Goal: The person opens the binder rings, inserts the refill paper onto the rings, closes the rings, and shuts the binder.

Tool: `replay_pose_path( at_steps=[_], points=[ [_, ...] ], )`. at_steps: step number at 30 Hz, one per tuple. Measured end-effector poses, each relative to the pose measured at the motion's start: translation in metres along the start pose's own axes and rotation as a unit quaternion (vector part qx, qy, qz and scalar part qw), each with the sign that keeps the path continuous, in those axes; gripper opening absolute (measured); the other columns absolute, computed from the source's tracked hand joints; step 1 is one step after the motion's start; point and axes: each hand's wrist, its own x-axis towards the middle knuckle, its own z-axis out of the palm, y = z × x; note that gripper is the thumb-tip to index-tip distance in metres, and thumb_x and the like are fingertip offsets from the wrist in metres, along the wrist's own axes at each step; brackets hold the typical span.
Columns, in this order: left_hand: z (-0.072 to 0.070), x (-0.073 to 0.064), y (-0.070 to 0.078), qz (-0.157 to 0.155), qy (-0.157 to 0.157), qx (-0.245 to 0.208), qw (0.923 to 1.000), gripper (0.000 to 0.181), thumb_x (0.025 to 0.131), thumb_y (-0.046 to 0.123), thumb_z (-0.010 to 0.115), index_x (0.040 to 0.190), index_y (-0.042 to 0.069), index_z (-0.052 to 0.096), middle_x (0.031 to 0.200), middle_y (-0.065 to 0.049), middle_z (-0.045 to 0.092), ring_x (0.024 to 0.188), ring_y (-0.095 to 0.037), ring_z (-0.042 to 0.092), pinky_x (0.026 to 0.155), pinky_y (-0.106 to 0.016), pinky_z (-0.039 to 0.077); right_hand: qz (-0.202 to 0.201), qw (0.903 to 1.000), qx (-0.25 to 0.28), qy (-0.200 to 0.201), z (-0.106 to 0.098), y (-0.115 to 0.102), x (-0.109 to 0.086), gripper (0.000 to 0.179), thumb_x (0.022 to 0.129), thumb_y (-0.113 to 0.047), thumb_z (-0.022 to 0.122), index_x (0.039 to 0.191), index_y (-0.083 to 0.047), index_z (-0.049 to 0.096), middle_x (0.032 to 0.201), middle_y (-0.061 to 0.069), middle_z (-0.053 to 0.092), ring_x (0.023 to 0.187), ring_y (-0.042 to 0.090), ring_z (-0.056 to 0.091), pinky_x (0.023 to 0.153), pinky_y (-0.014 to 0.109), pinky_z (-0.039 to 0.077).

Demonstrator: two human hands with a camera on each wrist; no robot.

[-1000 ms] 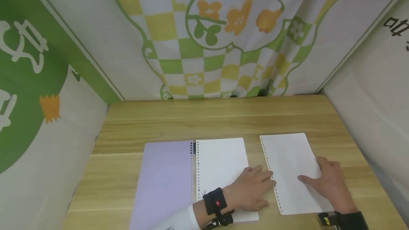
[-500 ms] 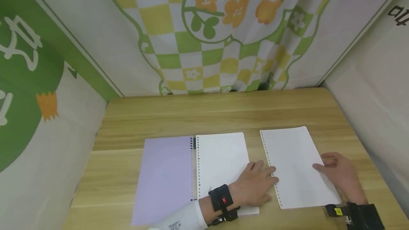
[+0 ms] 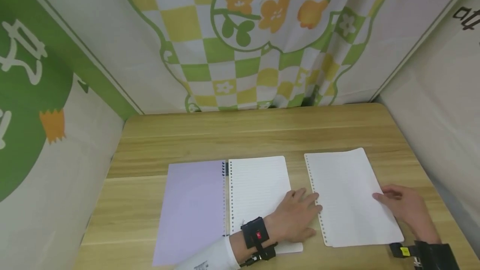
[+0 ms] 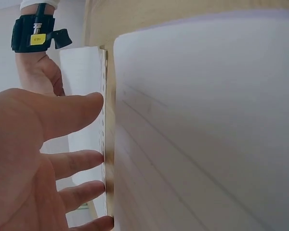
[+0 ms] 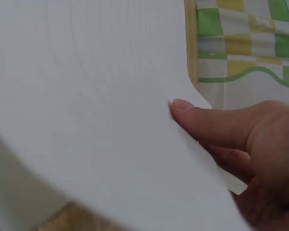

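Observation:
A stack of loose hole-punched sheets [image 3: 348, 195] lies at the right in the head view. My right hand [image 3: 406, 205] pinches its right edge, thumb [image 5: 197, 115] on top and fingers underneath; the paper bows upward there in the right wrist view. With fingers spread, my left hand [image 3: 296, 216] touches the stack's punched left edge, seen also in the left wrist view beside the left fingers [image 4: 77, 163]. The left palm lies partly over the lined page [image 3: 258, 195] of a spiral notebook, whose lower part is hidden by the wrist.
The notebook's lilac cover [image 3: 191, 211] lies flat at the left, joined by a black spiral [image 3: 223, 168]. All of it lies on a wooden table [image 3: 255, 132]. A patterned curtain [image 3: 255, 66] hangs behind, with fabric walls at both sides.
My right hand has drawn back rightward from over the sheets and now pinches their right edge. Top paper has lifted and shifted slightly right, showing faint lines. My left hand has stayed nearly in place.

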Motion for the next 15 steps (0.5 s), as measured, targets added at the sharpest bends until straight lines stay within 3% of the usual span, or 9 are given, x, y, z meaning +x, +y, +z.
replay_pose_path(
  at_steps=[3, 6, 10, 13, 14, 15],
  points=[
    [0.0, -0.001, -0.001, 0.003, -0.001, -0.008, 1.0, 0.061, 0.102, 0.057, 0.064, 0.156, 0.031, 0.053, 0.17, 0.004, 0.039, 0.154, -0.025, 0.039, 0.122, -0.042, 0.04, 0.003, 0.9999, 0.008, 0.008, -0.001, 0.003, -0.001, 0.067, 0.099, -0.045, 0.075, 0.131, 0.013, 0.065, 0.126, 0.038, 0.068, 0.112, 0.054, 0.066, 0.075, 0.048, 0.06],
    [0.001, -0.002, -0.004, 0.002, 0.008, -0.029, 0.9996, 0.059, 0.103, 0.053, 0.063, 0.156, 0.028, 0.053, 0.169, 0.002, 0.042, 0.153, -0.026, 0.041, 0.122, -0.042, 0.041, 0.023, 0.9989, 0.033, -0.024, -0.005, 0.005, -0.003, 0.08, 0.1, -0.055, 0.071, 0.14, 0.013, 0.059, 0.135, 0.039, 0.063, 0.112, 0.05, 0.067, 0.075, 0.041, 0.06],
    [0.001, -0.003, -0.011, -0.015, 0.044, -0.094, 0.9944, 0.054, 0.106, 0.038, 0.061, 0.154, 0.016, 0.054, 0.161, -0.003, 0.052, 0.149, -0.026, 0.048, 0.12, -0.04, 0.044, 0.053, 0.9909, 0.099, -0.075, -0.007, 0.003, -0.006, 0.091, 0.101, -0.059, 0.066, 0.15, 0.014, 0.046, 0.137, 0.037, 0.064, 0.1, 0.03, 0.073, 0.072, 0.033, 0.061],
    [0.0, -0.005, -0.018, -0.053, 0.067, -0.193, 0.9775, 0.052, 0.109, 0.034, 0.055, 0.152, 0.006, 0.053, 0.152, -0.009, 0.059, 0.143, -0.026, 0.055, 0.116, -0.037, 0.048, 0.06, 0.9782, 0.171, -0.102, -0.003, -0.003, -0.01, 0.087, 0.104, -0.051, 0.068, 0.155, 0.013, 0.04, 0.125, 0.025, 0.074, 0.093, 0.019, 0.074, 0.075, 0.035, 0.064],
    [0.0, -0.006, -0.021, -0.069, 0.07, -0.235, 0.967, 0.053, 0.109, 0.035, 0.054, 0.152, 0.005, 0.052, 0.15, -0.01, 0.061, 0.141, -0.024, 0.057, 0.114, -0.035, 0.05, 0.061, 0.9721, 0.198, -0.11, -0.001, -0.005, -0.012, 0.085, 0.104, -0.048, 0.068, 0.156, 0.013, 0.038, 0.121, 0.018, 0.076, 0.092, 0.017, 0.074, 0.076, 0.036, 0.065],
    [-0.001, -0.007, -0.023, -0.085, 0.071, -0.286, 0.9518, 0.054, 0.11, 0.037, 0.053, 0.153, 0.004, 0.051, 0.148, -0.011, 0.062, 0.137, -0.023, 0.06, 0.111, -0.034, 0.052, 0.061, 0.9674, 0.215, -0.118, 0.001, -0.006, -0.014, 0.083, 0.105, -0.045, 0.068, 0.157, 0.012, 0.038, 0.118, 0.012, 0.077, 0.092, 0.016, 0.074, 0.077, 0.037, 0.065]
  ],
)
